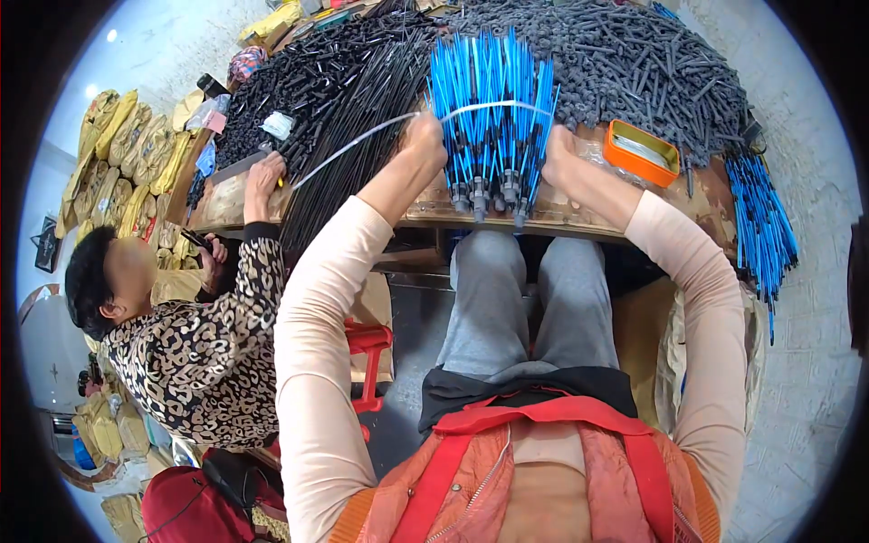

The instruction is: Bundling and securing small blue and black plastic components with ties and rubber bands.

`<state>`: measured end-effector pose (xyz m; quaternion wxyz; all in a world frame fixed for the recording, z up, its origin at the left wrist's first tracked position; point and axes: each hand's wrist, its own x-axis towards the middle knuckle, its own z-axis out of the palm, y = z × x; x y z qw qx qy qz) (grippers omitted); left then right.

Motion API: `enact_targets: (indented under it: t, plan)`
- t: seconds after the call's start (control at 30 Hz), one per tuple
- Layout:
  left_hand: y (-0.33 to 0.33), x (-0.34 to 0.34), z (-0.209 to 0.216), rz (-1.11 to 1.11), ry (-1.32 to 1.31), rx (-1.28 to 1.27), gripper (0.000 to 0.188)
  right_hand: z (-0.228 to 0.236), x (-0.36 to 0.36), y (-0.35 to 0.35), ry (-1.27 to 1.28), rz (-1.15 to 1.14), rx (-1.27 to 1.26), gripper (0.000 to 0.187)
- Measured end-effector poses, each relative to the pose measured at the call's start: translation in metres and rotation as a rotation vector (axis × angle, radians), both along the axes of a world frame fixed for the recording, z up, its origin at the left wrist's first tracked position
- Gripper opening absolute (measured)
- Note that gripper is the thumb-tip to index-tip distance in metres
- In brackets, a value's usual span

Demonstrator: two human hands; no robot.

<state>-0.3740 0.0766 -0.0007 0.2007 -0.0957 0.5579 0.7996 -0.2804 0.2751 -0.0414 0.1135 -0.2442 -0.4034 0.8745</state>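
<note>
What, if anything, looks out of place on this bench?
Two mild oddities: a small white packet lies on the heap of black parts, unlike the pieces around it, and the right-hand blue rods appear to overhang the bench. No damage stands out.

Rods blue/blk, strap wht (co-worker's top leopard-print).

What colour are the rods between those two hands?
The rods are mostly bright blue, clearest in the head view.
</note>
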Motion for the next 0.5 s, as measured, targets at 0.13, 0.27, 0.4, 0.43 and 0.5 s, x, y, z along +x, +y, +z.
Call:
enact_targets:
  t: [0.13,0.27,0.4,0.43,0.5]
  plan:
    - [0.006,-0.006,0.023,0.262,0.234,-0.109,0.035,0.052,0.008,-0.016,0.049,-0.060,0.115,0.029]
    - [0.055,0.006,0.077,0.317,0.680,0.047,0.034,0.077,-0.020,0.057,0.404,-0.269,0.523,0.031]
    - [0.046,-0.024,0.097,0.403,1.053,-0.011,0.016,0.131,-0.023,0.029,0.582,-0.452,0.665,0.031]
    - [0.052,-0.023,0.094,0.399,1.053,-0.005,0.016,0.135,-0.022,0.031,0.646,-0.490,0.709,0.030]
    - [0.070,0.002,0.088,0.388,1.118,0.149,0.034,0.115,-0.023,0.052,0.703,-0.467,0.719,0.031]
